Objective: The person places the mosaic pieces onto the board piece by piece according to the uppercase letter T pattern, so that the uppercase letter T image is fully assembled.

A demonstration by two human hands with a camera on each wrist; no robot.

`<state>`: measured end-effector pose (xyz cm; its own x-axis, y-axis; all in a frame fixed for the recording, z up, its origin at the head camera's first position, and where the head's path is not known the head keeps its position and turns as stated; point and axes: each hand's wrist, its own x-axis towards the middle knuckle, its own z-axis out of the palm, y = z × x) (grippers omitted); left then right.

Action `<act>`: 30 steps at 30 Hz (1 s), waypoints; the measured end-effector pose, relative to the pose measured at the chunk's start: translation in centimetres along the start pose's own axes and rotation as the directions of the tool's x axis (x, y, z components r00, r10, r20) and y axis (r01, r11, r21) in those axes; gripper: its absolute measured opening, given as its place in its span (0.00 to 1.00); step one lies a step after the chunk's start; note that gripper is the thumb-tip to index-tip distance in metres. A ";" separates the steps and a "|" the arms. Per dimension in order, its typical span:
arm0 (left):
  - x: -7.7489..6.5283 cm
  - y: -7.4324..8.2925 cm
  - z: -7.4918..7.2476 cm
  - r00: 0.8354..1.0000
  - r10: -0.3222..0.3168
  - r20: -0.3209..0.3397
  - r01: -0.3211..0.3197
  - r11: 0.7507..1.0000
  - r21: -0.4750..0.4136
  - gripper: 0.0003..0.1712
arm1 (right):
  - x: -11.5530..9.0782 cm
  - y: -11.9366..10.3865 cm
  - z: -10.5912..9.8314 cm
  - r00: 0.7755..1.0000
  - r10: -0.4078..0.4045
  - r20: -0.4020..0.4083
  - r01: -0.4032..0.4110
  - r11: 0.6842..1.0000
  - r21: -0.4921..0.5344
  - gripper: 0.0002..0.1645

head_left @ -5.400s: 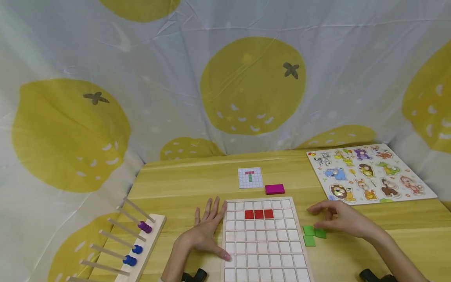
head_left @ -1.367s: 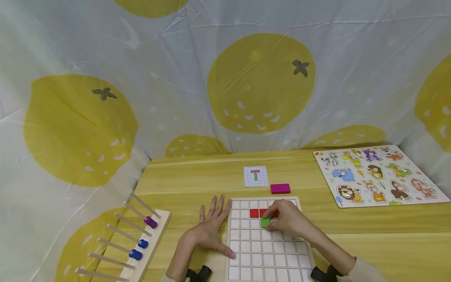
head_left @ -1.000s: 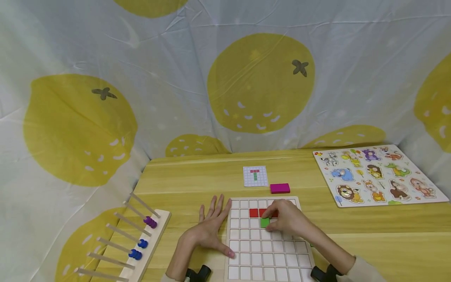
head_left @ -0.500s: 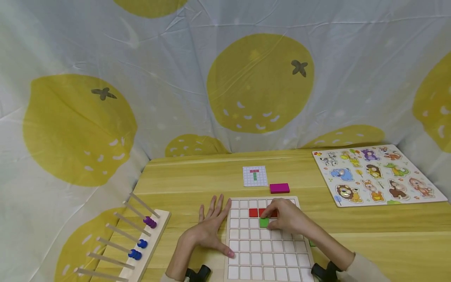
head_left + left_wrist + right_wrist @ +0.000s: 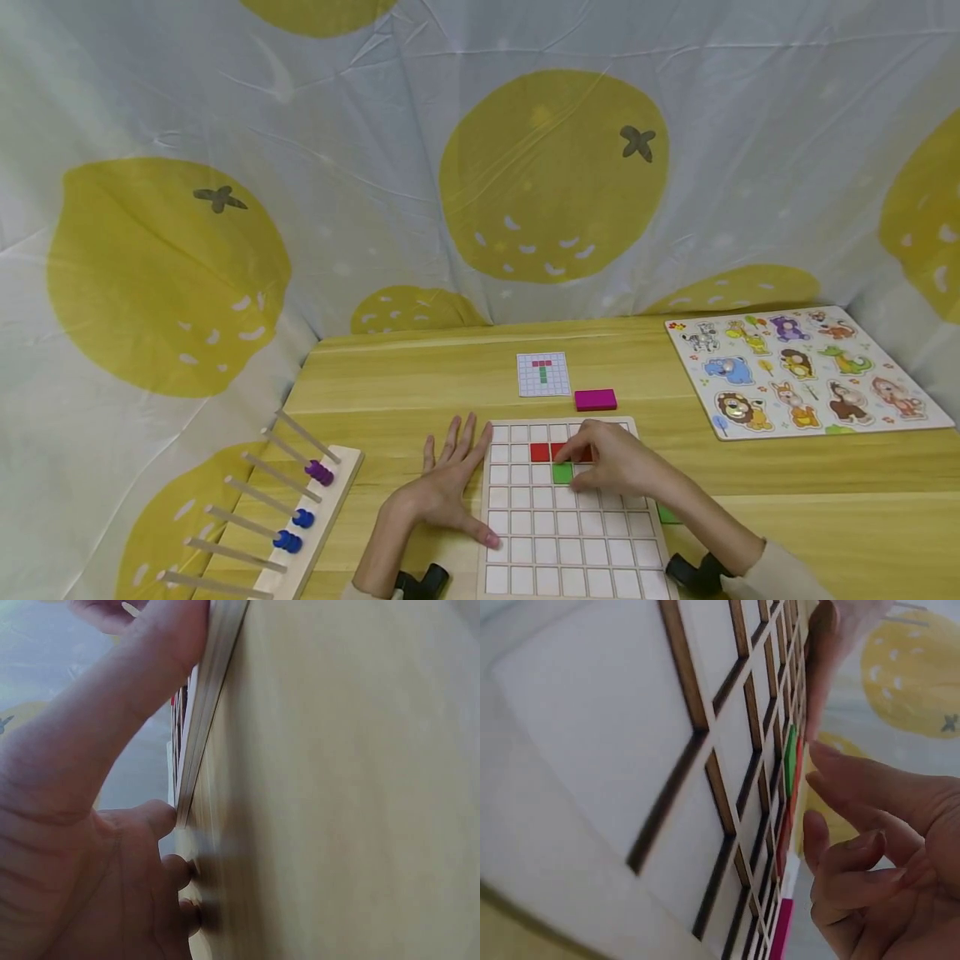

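Observation:
A white-celled wooden grid board point(image 5: 567, 552) lies before me. Red square tiles point(image 5: 540, 452) sit in a row near its far edge, the rightmost partly covered by my right hand. Under the middle red one a green tile point(image 5: 562, 473) lies flat in its cell. My right hand point(image 5: 611, 458) hovers right by it, fingers loosely bent; the right wrist view shows a small gap between fingertips point(image 5: 821, 750) and green tile point(image 5: 790, 761). My left hand point(image 5: 438, 492) is spread at the board's left side, its thumb on the rim and fingertips on the table.
A pattern card point(image 5: 543, 374) with a red and green T lies behind the board, near a magenta block point(image 5: 596, 400). Another green tile point(image 5: 667, 512) shows partly beneath my right forearm. An animal puzzle point(image 5: 802, 375) is at back right, a peg bead rack point(image 5: 318, 517) at left.
From the green tiles right of the board, my right hand has come over the grid, bringing one green tile. That tile has shifted slightly left into its cell. The left hand stays put.

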<state>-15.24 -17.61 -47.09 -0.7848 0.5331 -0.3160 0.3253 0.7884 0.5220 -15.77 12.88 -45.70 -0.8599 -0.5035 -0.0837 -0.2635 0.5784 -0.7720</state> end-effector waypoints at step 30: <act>0.0 0.1 -0.1 1.000 -0.001 0.004 0.001 1.000 -0.006 0.87 | -9.1 10.3 -6.5 0.982 -0.186 0.031 0.177 0.967 0.182 0.23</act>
<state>-15.20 -17.54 -46.96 -0.7830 0.5332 -0.3202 0.3212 0.7875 0.5260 -13.49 27.61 -48.82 -0.7822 -0.6216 0.0417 -0.3277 0.3535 -0.8761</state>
